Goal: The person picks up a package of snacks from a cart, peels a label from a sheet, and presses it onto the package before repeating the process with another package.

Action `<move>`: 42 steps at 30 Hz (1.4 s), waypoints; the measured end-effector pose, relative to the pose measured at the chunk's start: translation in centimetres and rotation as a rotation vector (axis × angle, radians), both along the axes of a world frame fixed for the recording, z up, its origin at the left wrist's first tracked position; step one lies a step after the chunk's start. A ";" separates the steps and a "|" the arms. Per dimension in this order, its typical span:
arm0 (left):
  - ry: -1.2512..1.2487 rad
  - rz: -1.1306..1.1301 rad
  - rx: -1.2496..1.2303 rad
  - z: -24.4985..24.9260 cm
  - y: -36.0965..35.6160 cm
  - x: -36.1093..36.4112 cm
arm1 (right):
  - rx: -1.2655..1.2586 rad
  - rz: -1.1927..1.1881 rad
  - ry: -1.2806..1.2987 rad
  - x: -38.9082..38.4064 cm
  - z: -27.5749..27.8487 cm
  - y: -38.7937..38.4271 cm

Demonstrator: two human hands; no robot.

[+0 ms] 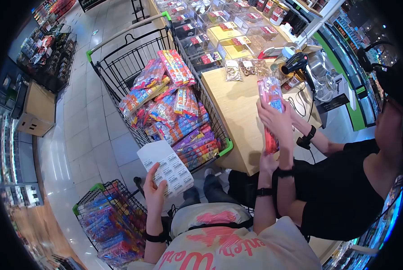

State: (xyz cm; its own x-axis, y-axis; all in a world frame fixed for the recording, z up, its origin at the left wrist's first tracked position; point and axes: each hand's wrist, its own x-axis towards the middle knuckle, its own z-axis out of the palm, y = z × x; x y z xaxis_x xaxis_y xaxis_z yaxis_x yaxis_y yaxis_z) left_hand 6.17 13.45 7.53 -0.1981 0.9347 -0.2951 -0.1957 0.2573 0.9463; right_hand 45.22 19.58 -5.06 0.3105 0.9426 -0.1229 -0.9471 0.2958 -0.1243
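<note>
My left hand [154,189] grips a white sheet of barcode stickers [167,168], thumb on top, in front of the large cart's near end. My right hand [268,163] holds the lower end of a clear plastic pack of pink and red stick-shaped items [271,92] beside the wooden counter; its fingers are partly hidden. A co-worker in black has both hands on the same pack, one hand [276,119] across its front and the other [295,118] at its right side.
A large shopping cart [120,105] carries many colourful packs [170,110]. Lower left stands a smaller basket cart [91,193] with similar packs. The wooden counter [228,103] bears small bags [233,71], a hair dryer [296,63] and cables. Clear bins [230,33] line the back.
</note>
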 end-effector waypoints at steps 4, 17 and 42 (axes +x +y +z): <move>0.000 -0.011 -0.004 -0.1 0.3 0.8 | -0.308 -0.236 0.295 -1.2 0.6 0.0; 0.024 0.107 0.143 1.6 1.0 0.5 | -0.415 0.518 -0.302 -8.0 7.2 -4.3; 0.198 0.146 -0.154 1.1 -2.7 -1.3 | -0.367 0.360 -2.264 -22.5 -10.4 20.0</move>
